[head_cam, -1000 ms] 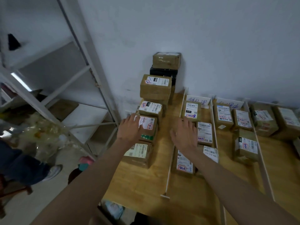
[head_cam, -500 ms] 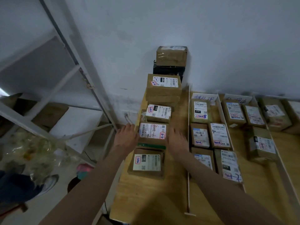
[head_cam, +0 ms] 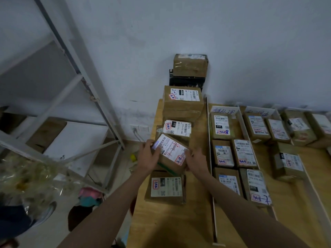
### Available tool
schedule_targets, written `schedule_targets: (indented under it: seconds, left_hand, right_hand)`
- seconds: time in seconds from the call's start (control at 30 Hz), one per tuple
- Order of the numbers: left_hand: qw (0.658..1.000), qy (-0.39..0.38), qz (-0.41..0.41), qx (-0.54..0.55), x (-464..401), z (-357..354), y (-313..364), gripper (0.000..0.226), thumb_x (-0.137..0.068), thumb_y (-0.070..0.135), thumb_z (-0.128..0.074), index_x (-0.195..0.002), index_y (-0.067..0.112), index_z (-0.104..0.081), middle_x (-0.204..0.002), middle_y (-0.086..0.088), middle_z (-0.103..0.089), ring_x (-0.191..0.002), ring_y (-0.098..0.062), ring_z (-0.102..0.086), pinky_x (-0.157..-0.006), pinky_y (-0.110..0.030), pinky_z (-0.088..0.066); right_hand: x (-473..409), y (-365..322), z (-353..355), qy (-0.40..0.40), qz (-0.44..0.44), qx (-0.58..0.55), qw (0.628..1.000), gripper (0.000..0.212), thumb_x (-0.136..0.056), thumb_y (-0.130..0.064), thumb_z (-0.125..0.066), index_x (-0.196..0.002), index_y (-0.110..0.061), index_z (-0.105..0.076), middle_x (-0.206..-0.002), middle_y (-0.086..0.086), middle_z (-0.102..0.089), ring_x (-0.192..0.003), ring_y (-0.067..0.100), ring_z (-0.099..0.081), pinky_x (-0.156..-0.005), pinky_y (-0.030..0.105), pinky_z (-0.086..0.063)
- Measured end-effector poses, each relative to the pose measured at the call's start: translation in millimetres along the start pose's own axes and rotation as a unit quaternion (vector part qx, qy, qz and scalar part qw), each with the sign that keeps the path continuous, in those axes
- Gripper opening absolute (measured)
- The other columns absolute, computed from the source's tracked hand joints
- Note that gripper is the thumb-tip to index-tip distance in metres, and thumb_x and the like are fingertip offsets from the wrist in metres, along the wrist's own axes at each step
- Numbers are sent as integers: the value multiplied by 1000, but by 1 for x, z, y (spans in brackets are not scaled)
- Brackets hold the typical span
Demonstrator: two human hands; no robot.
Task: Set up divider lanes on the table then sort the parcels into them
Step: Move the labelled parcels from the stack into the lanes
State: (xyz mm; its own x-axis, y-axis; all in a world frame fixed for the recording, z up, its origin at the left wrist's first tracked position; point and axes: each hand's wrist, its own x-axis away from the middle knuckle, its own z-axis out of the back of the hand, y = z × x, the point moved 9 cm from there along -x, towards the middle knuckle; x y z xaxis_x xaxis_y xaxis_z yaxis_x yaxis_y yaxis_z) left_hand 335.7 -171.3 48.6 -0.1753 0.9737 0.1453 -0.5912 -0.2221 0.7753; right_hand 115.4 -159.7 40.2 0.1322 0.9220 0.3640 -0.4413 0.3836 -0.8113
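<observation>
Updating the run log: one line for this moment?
stage: sorting | left hand + right hand: grip tilted parcel | place: left of white divider

The parcels are brown cardboard; the tilted parcel (head_cam: 171, 154) bears a white label with black barcodes, red scrawl and a green tape stripe. The table (head_cam: 172, 224) is pale yellow wood, its dividers (head_cam: 214, 203) white. The wall (head_cam: 232, 42) is pale grey-blue.

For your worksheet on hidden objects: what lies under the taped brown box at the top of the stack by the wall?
Under the taped brown box sits a black box; only its front shows, the rest covered.
</observation>
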Motion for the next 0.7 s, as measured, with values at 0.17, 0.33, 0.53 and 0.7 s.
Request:
schedule_targets:
  seconds: [0.17,0.33,0.53,0.7]
  left_hand:
    - [997,-12,-65,27,-11,23,24,25,-102,31,-49,-123,20,-56,-117,-4,-46,-108,-20,-56,-83,-23,-49]
    - [992,-75,-100,23,-18,21,65,28,-104,26,-45,-126,19,-60,-115,-3,-49,-99,-10,-54,-70,-8,-43]
    - [983,-91,-160,-3,-12,8,109,29,-102,32,-48,-126,21,-60,-115,0,-52,-104,-17,-58,-84,-27,-53]
    - [969,-84,-220,-68,0,-9,146,40,-105,41,-35,-137,22,-49,-133,1,-51,-117,-17,-54,-99,-34,-46]
  right_hand:
    - [16,-12,9,-60,-17,-57,996,22,-99,-38,-56,-102,-16,-60,-90,-3,-66,-74,7,-63,-56,19,-49]
    - [34,-12,6,-159,-70,-145,974,28,-95,-48,-57,-113,-28,-52,-106,-2,-69,-91,11,-68,-69,29,-58]
    - [43,-12,25,-124,-73,-168,975,43,-99,-47,-50,-132,-22,-39,-112,5,-67,-96,23,-69,-70,38,-62]
    - [46,-5,64,-47,-67,-168,982,54,-98,-52,-49,-138,-19,-37,-115,6,-66,-97,24,-69,-78,45,-61]
